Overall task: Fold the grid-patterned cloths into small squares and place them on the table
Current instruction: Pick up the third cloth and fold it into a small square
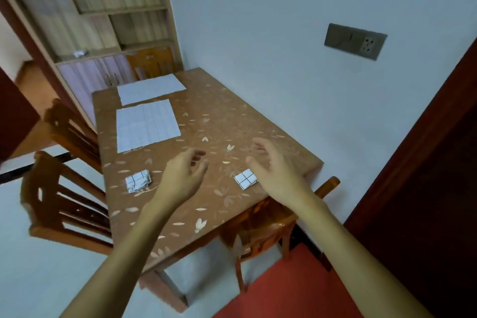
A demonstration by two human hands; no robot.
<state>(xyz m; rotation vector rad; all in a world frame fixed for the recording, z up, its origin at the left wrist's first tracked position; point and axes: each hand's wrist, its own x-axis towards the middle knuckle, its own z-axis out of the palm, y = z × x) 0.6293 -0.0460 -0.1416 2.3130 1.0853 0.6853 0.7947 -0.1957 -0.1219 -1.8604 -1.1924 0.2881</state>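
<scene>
1. Nearest: two bare forearms reaching in from the bottom edge toward the near half of the leaf-patterned table.
2. Far left: near wooden chair and far wooden chair, tucked along the table's side, out of the working area.
3. Then the bulky folded cloth, lying on the table and apparently set down as finished, though puffier and less square than its partner.
4. Behind it: near flat cloth and far flat cloth, spread open toward the far left, probably laid out ready for folding.
5. Left hand: hovering over the table just right of the bulky cloth, fingers loosely curled, gripping nothing.
6. Neat folded square: flat on the table near the front right edge.
7. Right hand: raised just beside that square, seemingly clear of it, fingers spread and relaxed, empty. Probably free to reach for the next cloth.
8. Judged about halfway: two folded, two unfolded.
</scene>
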